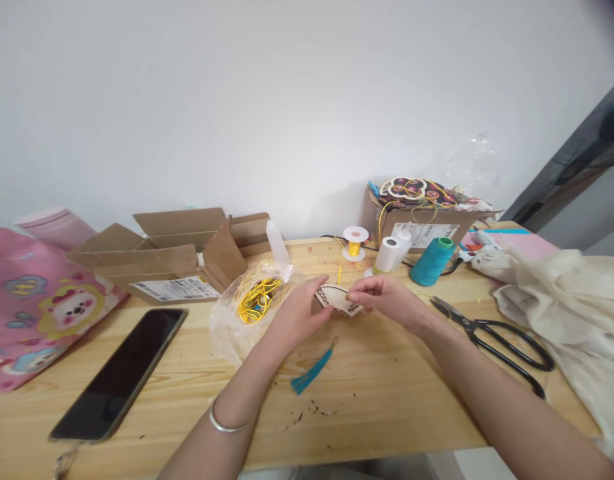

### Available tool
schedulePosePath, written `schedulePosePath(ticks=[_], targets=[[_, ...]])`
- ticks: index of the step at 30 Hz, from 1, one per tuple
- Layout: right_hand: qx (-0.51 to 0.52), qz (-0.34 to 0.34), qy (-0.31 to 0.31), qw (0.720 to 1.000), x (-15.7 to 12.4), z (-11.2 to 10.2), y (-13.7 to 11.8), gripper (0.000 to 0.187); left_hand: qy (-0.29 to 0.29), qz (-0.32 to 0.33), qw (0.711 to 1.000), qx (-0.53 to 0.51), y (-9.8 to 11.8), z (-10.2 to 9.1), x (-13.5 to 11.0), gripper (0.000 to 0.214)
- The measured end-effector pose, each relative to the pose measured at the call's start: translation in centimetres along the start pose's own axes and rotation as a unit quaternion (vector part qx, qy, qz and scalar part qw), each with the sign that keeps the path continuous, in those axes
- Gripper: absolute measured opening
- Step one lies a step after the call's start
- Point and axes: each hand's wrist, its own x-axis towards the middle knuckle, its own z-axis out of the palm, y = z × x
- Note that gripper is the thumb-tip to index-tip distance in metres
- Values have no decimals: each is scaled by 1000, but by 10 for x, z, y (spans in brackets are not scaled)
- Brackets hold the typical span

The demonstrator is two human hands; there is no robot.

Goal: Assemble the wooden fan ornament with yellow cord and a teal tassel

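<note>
Between my two hands is a small fan-shaped wooden piece (335,294) with cut-out patterns along its ends. My left hand (301,308) grips its left end between thumb and fingers. At its right side, the fingers of my right hand (381,298) are pinched together against the piece; whether they also hold a thread is too small to tell. A short yellow cord (339,272) rises just behind the piece. A blue tassel (313,371) lies on the table in front of my hands.
Left of my hands sits a plastic bag (227,333) of yellow cords. Black scissors (491,333), a teal thread cone (431,261), white spools (387,255) and a yellow thread spool (355,245) stand or lie rightward. A phone (121,373), open cardboard box (157,263) and cream cloth (561,320) flank the area.
</note>
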Motion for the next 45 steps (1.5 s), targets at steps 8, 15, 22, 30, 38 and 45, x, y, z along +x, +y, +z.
schedulePosePath(ticks=[8,15,22,30,38,45], targets=[[67,3,32,997,-1,10,5,30,39,-19,967,-250,15,4,1,21],[111,-13,-6,994,-2,15,2,25,45,-131,875,-463,23,10,1,14],[127,1,-7,992,-2,16,4,23,57,-179,842,-505,23,9,-1,15],[91,7,3,996,-2,15,5,27,58,-177,839,-511,20,12,-3,17],[111,7,-20,994,-2,15,5,31,61,-172,841,-510,18,12,-2,16],[100,-6,-15,995,-2,14,7,28,55,-176,832,-522,19,13,-2,16]])
